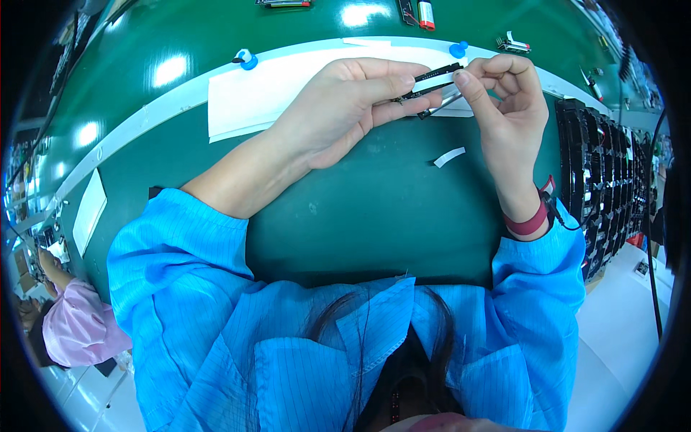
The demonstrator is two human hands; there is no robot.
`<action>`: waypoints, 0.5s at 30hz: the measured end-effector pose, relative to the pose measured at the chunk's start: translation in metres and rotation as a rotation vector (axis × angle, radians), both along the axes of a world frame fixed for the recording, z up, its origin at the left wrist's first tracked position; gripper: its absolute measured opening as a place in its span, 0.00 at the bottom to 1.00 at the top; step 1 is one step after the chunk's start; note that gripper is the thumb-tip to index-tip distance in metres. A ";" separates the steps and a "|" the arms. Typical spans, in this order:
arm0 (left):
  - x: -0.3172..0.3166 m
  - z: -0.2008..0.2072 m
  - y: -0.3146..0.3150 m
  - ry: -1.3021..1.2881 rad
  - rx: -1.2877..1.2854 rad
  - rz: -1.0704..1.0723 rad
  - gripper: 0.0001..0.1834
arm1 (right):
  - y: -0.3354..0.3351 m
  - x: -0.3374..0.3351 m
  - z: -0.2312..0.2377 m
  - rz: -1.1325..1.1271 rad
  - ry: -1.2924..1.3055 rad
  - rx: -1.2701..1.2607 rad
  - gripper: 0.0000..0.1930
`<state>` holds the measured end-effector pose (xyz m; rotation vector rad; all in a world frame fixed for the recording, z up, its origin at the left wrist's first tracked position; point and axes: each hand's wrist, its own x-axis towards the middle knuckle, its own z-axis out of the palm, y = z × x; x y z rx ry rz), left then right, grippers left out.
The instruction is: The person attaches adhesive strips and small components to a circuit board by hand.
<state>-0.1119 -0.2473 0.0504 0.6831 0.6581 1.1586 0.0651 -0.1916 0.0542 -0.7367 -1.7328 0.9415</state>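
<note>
Two bare hands meet over the far side of the smooth green bench (360,216), with a slim black rectangular part (440,70) held between them, above the large white paper sheets (252,101). A narrow, flat white strip (433,83) lies along that part, and the work looks like a matter of fine alignment between the two. Doing it well would seem to call for a steady left grip, the strip's edges parallel to the part's long sides, and light pressure worked from one end to the other, so that it neither skews nor wrinkles (a second, curved white paper strip (450,157) lies loose on the bench, nearer the body).

The left hand (345,101) reaches in with its thumb on top and its other fingers stretched out beneath, only slightly parted, clasping the left end of the part. The right hand (509,93) is bent in from the right; its thumb and forefinger appear nearly pressed together, pinching the right end of the strip, while the remaining fingers curl loosely. Whether its fingertips also grip the black part beneath is too small to tell.
</note>
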 end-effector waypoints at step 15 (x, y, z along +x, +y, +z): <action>-0.020 0.014 0.005 0.164 0.019 -0.364 0.18 | 0.008 0.016 0.033 0.535 -0.042 -0.557 0.09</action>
